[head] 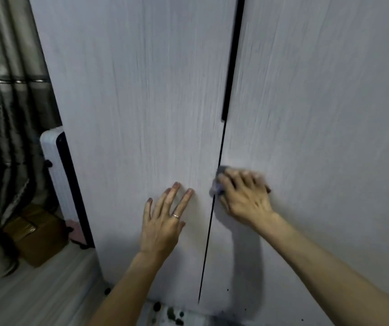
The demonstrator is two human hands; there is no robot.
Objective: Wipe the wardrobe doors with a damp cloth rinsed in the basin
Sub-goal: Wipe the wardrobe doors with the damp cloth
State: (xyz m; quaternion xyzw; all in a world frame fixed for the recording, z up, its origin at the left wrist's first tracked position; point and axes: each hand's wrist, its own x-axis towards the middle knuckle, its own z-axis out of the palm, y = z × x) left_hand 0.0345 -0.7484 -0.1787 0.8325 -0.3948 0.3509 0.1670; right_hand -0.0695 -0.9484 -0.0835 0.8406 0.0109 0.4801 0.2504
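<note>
While left hand (163,222) rests flat on door (130,114), fingers (184,201) spread — right hand (244,196) grips cloth (220,171) beside seam (209,231).

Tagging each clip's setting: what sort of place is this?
Probably a home bedroom: tall pale wardrobe doors, a curtain at the left, and a white suitcase and cardboard box alongside. The right hand holds a cloth against the doors.

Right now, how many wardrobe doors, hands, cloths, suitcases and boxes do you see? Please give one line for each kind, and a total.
Wardrobe doors: 2, left door and right door
Hands: 2, left hand and right hand
Cloth: 1
White suitcase: 1
Cardboard box: 1
Total: 7
</note>
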